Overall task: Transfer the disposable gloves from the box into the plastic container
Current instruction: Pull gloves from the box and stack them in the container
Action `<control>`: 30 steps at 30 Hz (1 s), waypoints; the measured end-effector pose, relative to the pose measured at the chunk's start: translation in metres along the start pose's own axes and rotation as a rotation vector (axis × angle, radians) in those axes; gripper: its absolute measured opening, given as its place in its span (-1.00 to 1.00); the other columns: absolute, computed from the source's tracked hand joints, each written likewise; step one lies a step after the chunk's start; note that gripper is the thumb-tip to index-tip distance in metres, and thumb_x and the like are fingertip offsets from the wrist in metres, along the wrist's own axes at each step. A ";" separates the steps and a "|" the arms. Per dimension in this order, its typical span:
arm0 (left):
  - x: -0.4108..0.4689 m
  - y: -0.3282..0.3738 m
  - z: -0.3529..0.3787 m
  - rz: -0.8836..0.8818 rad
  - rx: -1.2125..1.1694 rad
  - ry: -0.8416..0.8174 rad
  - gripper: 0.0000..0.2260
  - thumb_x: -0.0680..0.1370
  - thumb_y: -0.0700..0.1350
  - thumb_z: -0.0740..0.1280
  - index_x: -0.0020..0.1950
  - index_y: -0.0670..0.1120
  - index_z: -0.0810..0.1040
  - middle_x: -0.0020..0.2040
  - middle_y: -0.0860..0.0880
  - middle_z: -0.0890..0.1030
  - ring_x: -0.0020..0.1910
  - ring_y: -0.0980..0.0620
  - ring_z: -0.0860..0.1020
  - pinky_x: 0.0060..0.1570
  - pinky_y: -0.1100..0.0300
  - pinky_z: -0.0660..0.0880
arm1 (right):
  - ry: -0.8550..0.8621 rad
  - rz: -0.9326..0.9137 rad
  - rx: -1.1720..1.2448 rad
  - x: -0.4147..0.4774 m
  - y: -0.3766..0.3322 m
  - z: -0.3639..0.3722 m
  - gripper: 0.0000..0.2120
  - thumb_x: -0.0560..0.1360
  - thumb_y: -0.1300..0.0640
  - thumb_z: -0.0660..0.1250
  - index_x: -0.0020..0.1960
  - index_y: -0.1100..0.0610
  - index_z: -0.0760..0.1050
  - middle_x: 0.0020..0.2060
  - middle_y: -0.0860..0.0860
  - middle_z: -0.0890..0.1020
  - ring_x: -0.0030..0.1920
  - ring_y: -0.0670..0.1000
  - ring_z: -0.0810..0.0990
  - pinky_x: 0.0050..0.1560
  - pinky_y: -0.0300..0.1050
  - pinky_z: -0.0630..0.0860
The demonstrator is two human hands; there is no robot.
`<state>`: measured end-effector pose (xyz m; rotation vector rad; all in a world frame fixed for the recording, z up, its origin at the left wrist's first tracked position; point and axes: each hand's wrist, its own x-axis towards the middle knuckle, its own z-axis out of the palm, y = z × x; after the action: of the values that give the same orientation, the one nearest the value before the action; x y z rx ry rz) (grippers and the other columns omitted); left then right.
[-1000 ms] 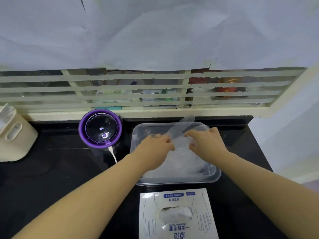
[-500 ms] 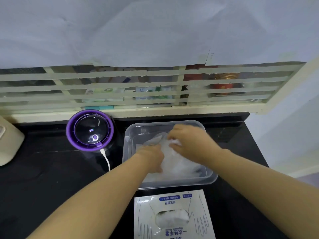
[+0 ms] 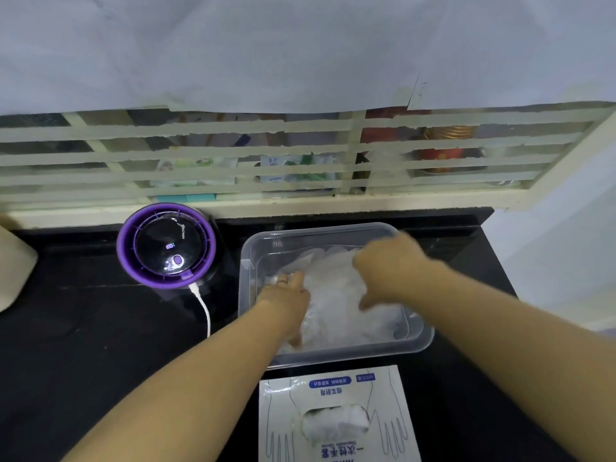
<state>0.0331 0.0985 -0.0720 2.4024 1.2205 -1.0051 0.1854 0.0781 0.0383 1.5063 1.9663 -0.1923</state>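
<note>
1. Partly done, by my judgement: a heap of gloves [image 3: 336, 315] already lies in the plastic container [image 3: 420, 345], toward the back edge of the bench [image 3: 100, 355]. More show through the opening of the box [image 3: 396, 411] at the near edge.
2. The gloves look thin, translucent white, crumpled and loosely piled.
3. The right hand [image 3: 390, 265] lies spread, palm down on the heap. The left hand [image 3: 288, 296] reaches into the heap's left side, and its grip cannot be told.

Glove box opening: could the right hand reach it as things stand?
Probably yes. The glove box lies nearer than the plastic container, its opening faces up with gloves showing and nothing covers it. The right hand is over the container, close by.
</note>
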 end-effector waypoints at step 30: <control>-0.078 0.002 -0.031 0.104 0.010 0.310 -0.68 0.64 -0.01 0.18 0.38 -0.02 0.43 0.38 0.03 0.39 0.25 -0.05 0.48 0.14 0.04 0.47 | 0.110 -0.102 0.492 -0.056 -0.001 0.002 -0.71 0.57 0.03 0.27 0.27 0.01 0.50 0.16 -0.05 0.59 -0.04 -0.10 0.55 0.16 -0.17 0.46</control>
<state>0.0172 0.0665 0.0036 2.6714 1.1692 -0.6262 0.1931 0.0312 0.0681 1.7448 2.1908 -0.6932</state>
